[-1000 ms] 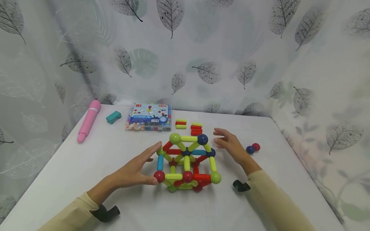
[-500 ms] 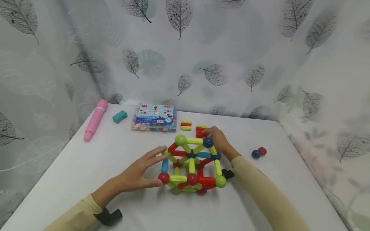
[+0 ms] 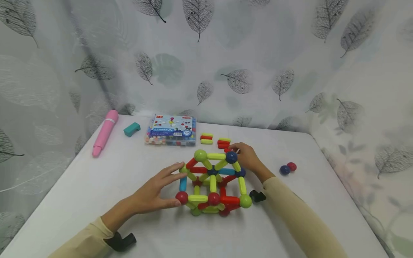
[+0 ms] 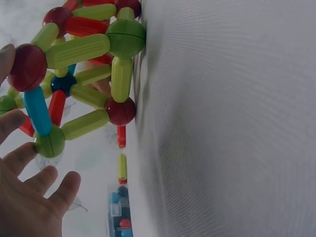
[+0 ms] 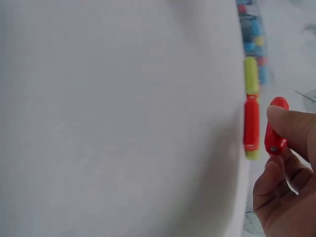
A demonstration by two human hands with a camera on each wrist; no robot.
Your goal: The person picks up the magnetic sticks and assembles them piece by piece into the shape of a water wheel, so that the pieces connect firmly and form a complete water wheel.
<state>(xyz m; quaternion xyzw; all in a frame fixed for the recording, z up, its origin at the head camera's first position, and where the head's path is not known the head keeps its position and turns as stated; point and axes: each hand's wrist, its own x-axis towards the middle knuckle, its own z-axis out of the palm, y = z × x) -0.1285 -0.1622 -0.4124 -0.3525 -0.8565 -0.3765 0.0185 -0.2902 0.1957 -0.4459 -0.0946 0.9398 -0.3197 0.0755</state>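
A frame of coloured rods and balls (image 3: 198, 199) stands on the table before me. My left hand (image 3: 150, 195) rests against its left side, fingers mostly straight; the thumb is at a red ball (image 4: 28, 67) and the fingertips at a green ball (image 4: 50, 142) below it in the left wrist view. Behind the frame, my right hand (image 3: 247, 157) pinches a red magnetic rod (image 5: 276, 127) between thumb and fingers. That rod is raised just off a small group of red and yellow-green rods (image 3: 223, 142). The frame's top right corner partly covers the right fingertips in the head view.
Another group of rods (image 3: 206, 139) lies left of the first. A clear box of parts (image 3: 170, 130) stands at the back, with a teal block (image 3: 132, 129) and a pink stick-shaped object (image 3: 105, 133) to its left. A blue ball (image 3: 284, 170) and a red ball (image 3: 292, 166) sit at right.
My right hand has reached left to the rods behind the frame, taken one red rod and drawn it slightly toward me. The left hand stays at the frame's left side.
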